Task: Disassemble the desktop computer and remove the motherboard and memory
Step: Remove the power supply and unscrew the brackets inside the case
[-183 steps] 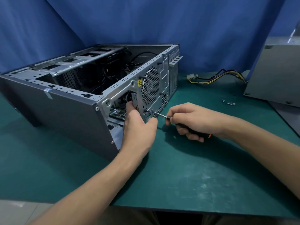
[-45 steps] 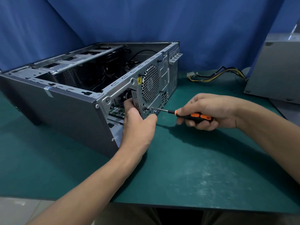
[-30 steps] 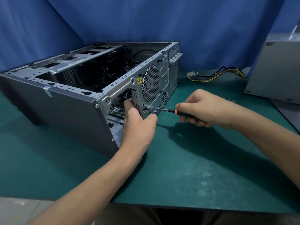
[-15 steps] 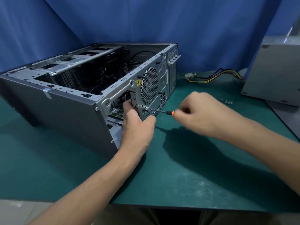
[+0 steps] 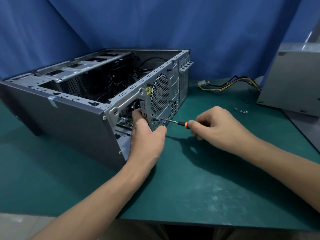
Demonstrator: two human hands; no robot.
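Note:
An open grey desktop case (image 5: 62, 116) lies on its side on the green mat, its rear panel with a round fan grille (image 5: 160, 94) facing me. Through a gap in the rear panel a strip of green motherboard (image 5: 125, 121) shows. My left hand (image 5: 147, 135) grips the lower edge of the rear panel, fingers reaching into the gap. My right hand (image 5: 216, 125) holds a black and orange screwdriver (image 5: 174, 122) by the handle. Its tip sits against a screw low on the rear panel. No memory sticks are visible.
A bundle of yellow and black power cables (image 5: 225, 84) lies at the back right. A grey metal box (image 5: 294, 80) stands at the right edge. Three loose screws (image 5: 241, 110) rest on the green mat (image 5: 199, 187) near it. A blue curtain hangs behind.
My right hand has kept turning on the screwdriver handle, its grip shifting around while the tip stays at the same screw. My left hand stays on the rear panel.

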